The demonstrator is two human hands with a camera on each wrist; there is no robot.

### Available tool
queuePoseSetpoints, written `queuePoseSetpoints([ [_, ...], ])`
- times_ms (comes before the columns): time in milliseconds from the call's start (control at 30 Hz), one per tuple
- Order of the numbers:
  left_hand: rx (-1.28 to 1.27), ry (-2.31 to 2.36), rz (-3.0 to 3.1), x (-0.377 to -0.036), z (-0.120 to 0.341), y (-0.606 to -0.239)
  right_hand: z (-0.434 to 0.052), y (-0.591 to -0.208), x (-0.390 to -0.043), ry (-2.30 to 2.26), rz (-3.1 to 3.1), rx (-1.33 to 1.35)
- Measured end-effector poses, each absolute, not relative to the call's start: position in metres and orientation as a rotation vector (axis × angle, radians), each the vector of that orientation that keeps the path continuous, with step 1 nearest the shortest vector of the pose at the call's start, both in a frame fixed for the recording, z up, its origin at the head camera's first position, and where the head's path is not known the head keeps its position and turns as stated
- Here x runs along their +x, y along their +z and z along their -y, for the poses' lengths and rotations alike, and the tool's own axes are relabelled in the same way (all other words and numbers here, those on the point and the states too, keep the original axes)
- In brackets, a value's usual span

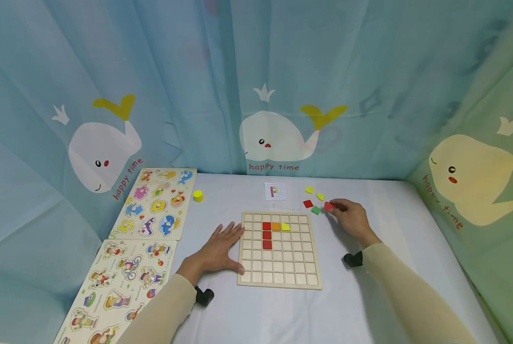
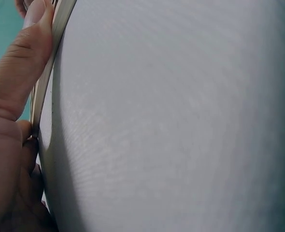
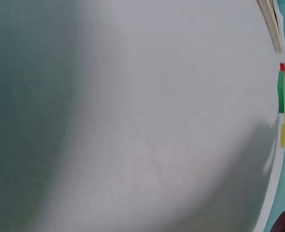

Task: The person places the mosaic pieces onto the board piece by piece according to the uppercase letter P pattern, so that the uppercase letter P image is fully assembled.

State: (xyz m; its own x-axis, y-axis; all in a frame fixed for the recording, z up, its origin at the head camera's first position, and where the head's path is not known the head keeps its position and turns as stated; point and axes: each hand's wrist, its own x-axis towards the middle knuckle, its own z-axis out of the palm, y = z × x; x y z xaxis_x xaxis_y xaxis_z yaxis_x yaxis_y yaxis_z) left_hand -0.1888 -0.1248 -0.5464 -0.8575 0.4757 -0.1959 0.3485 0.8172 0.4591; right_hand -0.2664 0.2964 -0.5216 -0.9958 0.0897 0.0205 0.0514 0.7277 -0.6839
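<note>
Beige sleeves frame a square wooden grid board on a pale cloth-covered table.
The left hand is laid flat, fingers straight and slightly spread, against the board's left edge. A flat red tile is pinched by the right hand, beside loose red, green and yellow tiles.

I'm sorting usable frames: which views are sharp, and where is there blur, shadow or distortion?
Head view: evenly lit and sharp, though wide-angle bending curves the curtain edges; the grid board and both hands read clearly. Left wrist view: the left hand is close and soft against the board's edge, with a dim right side. Right wrist view: mostly blurred table, dark at left.
</note>
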Motion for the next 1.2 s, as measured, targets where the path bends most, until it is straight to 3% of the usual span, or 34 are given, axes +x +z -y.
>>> queuePoseSetpoints([
  [1200, 0.669, 0.588, -2.69, -0.188, 0.125, -0.538, -0.235, -0.509, -0.223, 1.289, 2.725, -0.005],
])
